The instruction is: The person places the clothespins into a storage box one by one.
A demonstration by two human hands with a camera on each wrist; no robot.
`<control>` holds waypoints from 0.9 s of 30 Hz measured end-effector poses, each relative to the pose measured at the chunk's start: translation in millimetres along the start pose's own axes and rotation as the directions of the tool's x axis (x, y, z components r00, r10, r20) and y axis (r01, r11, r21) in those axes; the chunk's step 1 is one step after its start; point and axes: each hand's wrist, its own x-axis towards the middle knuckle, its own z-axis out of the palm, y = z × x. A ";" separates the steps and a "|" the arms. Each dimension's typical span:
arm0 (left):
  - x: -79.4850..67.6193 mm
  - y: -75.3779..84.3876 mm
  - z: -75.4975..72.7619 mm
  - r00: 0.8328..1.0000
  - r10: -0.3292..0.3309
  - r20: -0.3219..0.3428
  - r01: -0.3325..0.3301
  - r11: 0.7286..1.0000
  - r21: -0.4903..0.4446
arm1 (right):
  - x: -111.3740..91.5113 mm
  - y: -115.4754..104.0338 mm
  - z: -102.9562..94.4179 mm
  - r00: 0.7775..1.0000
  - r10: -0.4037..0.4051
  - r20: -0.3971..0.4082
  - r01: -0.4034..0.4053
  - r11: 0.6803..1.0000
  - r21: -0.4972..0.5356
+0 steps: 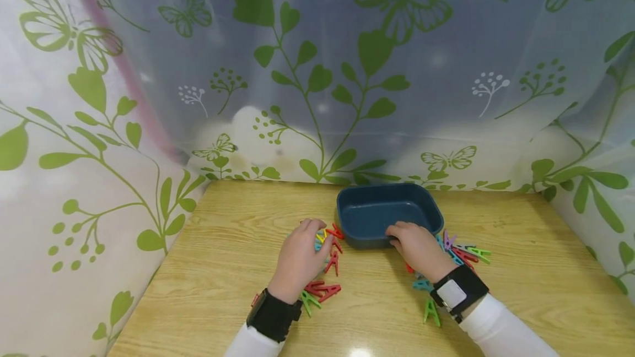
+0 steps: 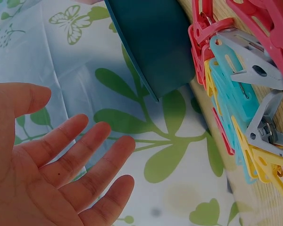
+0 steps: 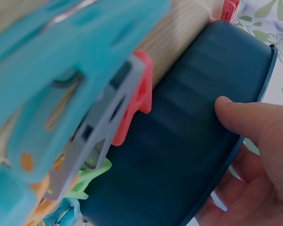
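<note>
A dark blue plastic basin [image 1: 366, 243] stands near the back of the table. My right hand [image 1: 419, 251] grips its near rim toward the right; in the right wrist view the thumb [image 3: 231, 113] presses the outer wall while the fingers curl over inside. My left hand [image 1: 297, 260] hovers left of the basin over a pile of coloured clothespins, partly hiding them. The left wrist view shows its fingers [image 2: 96, 174] spread loosely, holding nothing. Red clothespins [image 1: 331, 263] show beside that hand, with teal [image 2: 233, 77], grey and yellow ones below.
Another group of clothespins lies right of the basin, partly under my right forearm, including a green one [image 1: 431, 313] and a purple one [image 1: 448, 240]. The wooden table [image 1: 208, 302] meets a patterned curtain [image 1: 297, 98] at the back and sides.
</note>
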 end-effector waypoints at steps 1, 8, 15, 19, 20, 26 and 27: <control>-0.1 0.1 -0.2 1.000 -0.001 0.001 0.001 1.000 0.003 | -1.2 -0.2 -0.5 1.000 -0.003 0.000 0.003 1.000 0.001; -0.5 -0.7 0.8 1.000 0.006 0.004 -0.006 1.000 0.008 | -10.1 0.4 -1.1 0.999 -0.039 -0.022 0.039 0.999 0.001; -1.2 1.9 5.5 1.000 0.021 0.001 -0.021 1.000 0.018 | -17.1 1.3 -3.7 0.997 -0.072 -0.037 0.073 0.997 0.024; -0.7 5.8 9.3 0.999 0.035 -0.009 -0.034 0.999 0.032 | -20.0 3.9 -5.2 0.995 -0.089 -0.044 0.091 0.995 0.031; -0.3 6.8 10.2 0.999 0.036 -0.010 -0.036 0.999 0.035 | -20.7 4.7 -5.4 0.995 -0.092 -0.042 0.094 0.995 0.032; 7.9 7.8 15.9 0.999 0.029 0.032 -0.031 0.998 0.046 | -23.0 7.5 -6.3 0.995 -0.099 -0.020 0.100 0.994 0.041; 11.0 7.1 16.8 0.998 0.021 0.051 -0.023 0.999 0.040 | -23.3 7.3 -6.7 0.995 -0.100 -0.021 0.101 0.994 0.043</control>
